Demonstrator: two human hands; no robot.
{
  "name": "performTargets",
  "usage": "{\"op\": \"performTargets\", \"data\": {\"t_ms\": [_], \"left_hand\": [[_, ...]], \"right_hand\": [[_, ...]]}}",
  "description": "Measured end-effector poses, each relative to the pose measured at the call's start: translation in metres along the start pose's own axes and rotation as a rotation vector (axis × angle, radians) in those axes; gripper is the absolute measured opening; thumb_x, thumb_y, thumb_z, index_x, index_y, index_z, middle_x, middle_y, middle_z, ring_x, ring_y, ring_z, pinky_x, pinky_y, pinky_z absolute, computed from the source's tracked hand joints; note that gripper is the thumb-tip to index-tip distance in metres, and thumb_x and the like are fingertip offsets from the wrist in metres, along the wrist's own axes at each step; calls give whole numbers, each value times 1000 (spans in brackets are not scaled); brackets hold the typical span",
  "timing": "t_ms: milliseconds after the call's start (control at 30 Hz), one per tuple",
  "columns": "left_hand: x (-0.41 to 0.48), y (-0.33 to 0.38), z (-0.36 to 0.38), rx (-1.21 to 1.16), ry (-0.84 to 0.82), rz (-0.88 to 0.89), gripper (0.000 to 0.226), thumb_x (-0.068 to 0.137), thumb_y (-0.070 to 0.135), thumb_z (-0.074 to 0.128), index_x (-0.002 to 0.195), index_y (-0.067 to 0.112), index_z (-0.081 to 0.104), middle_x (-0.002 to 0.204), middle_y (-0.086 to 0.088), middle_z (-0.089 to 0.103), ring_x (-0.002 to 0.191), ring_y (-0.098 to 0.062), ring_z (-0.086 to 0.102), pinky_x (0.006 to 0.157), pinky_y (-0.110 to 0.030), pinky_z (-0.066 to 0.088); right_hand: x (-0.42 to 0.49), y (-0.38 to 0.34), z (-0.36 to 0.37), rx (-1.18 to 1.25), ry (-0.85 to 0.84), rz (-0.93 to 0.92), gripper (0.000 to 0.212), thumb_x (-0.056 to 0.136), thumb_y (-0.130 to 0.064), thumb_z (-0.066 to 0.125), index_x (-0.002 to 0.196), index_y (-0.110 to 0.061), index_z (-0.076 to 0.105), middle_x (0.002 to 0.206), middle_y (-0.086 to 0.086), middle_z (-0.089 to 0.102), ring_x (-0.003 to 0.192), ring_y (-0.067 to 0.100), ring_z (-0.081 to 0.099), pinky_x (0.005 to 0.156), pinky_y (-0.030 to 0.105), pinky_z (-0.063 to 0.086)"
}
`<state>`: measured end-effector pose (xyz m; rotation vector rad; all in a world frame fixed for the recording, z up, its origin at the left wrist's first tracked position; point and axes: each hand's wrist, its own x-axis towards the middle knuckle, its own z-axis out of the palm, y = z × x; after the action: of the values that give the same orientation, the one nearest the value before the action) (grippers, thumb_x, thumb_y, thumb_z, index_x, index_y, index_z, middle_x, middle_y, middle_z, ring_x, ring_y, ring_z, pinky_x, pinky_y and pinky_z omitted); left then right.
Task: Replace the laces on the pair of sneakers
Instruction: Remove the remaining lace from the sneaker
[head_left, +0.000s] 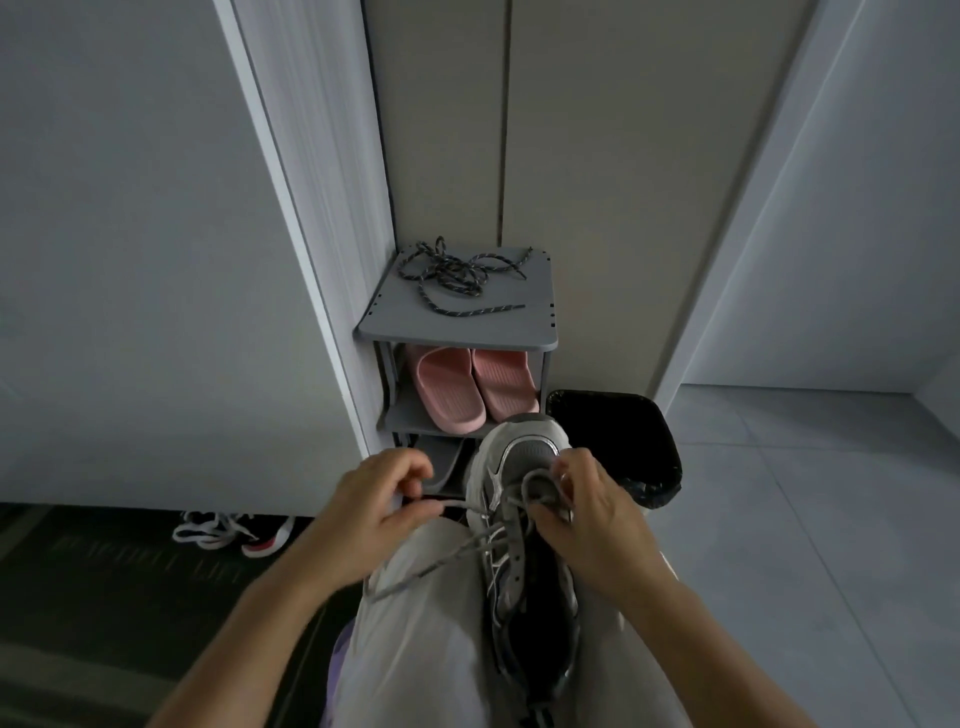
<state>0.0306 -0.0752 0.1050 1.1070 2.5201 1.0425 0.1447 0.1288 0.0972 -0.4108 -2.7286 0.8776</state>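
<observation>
Bracing the sneaker (524, 452) on our lap (415, 649) to steady it, we pinch the grey lace (451, 505) in our left hand (379, 509), drawing it sideways. Our right hand (592, 519), just beside, curls round loops near the toe. Dark replacement laces (457, 275) wait beyond both hands.

Sneaker (511, 452) looked like matt pale mesh with smoother panels, slides (457, 387) were matt pink rubbery foam, spare laces (457, 275) a rough braided cord, bin liner (623, 431) glossy black plastic.

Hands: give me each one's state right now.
Left hand: pinches the grey lace.
Right hand: grips a loop of the same lace at the sneaker.
</observation>
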Motion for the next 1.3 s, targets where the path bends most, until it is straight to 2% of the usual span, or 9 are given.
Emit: {"op": "performTargets", "data": {"t_ms": [133, 233, 467, 600, 700, 800, 900, 1000, 1300], "left_hand": [[-6, 31, 62, 29, -68, 19, 79, 58, 73, 55, 124, 37, 33, 115, 19, 35, 109, 2, 34, 97, -20, 30], [-6, 36, 89, 162, 49, 11, 76, 62, 64, 50, 126, 29, 31, 114, 17, 30, 112, -5, 31, 98, -24, 25], [-3, 20, 82, 100, 40, 55, 66, 60, 56, 35, 119, 26, 38, 110, 16, 35, 108, -5, 33, 94, -13, 15], [-2, 14, 75, 71, -25, 32, 58, 60, 57, 36, 113, 33, 35, 111, 15, 39, 108, -6, 35, 97, -18, 20], [-2, 19, 73, 31, -89, 33, 63, 62, 63, 41, 117, 32, 37, 112, 16, 36, 109, -5, 34, 98, -20, 24], [7, 29, 71, -36, -44, 98, 51, 73, 64, 47, 117, 39, 44, 111, 17, 41, 109, -7, 42, 96, -23, 34], [25, 31, 67, 185, 82, 207, 33, 79, 45, 49, 100, 26, 65, 91, 4, 55, 89, -19, 58, 80, -36, 45], [41, 38, 59, 384, 16, 296, 21, 79, 32, 61, 93, 17, 69, 89, -2, 59, 91, -22, 57, 84, -35, 37], [56, 33, 38, 113, -274, 256, 15, 88, 18, 59, 96, 6, 62, 94, 7, 44, 92, -5, 40, 85, -16, 34]], "right_hand": [[2, 0, -1, -35, -64, -71, 19, 86, -36, 59, 87, -22, 46, 79, -12, 53, 72, 11, 51, 64, 27, 35], [0, 7, 1, 197, -47, 16, 33, 91, -25, 54, 61, -26, 41, 54, -11, 44, 53, 5, 41, 55, 20, 32], [-13, 23, -12, 1376, 300, 325, 26, 94, -3, 37, 71, -2, 49, 65, 8, 62, 61, 18, 62, 63, 25, 56], [-7, 49, -52, 1560, 587, 401, 33, 94, -11, 35, 62, -19, 31, 44, -6, 39, 38, 7, 35, 36, 15, 34], [0, 68, -68, 1433, 534, 429, 35, 95, -11, 36, 61, -18, 31, 44, -5, 38, 37, 7, 29, 35, 15, 25], [2, 59, -45, 1216, 243, 363, 35, 94, -20, 42, 62, -8, 46, 55, 2, 51, 45, 11, 44, 44, 19, 42], [0, 46, -18, 513, -8, 165, 42, 86, -46, 51, 63, -13, 63, 78, 1, 64, 73, 14, 61, 71, 23, 48], [4, 39, -3, -139, 252, -144, 30, 83, -38, 56, 73, -11, 62, 83, 5, 57, 74, 23, 55, 66, 33, 46], [31, 11, -13, -267, -81, -422, 15, 76, -30, 65, 83, -19, 71, 85, 3, 53, 80, 19, 54, 69, 26, 43]]}}
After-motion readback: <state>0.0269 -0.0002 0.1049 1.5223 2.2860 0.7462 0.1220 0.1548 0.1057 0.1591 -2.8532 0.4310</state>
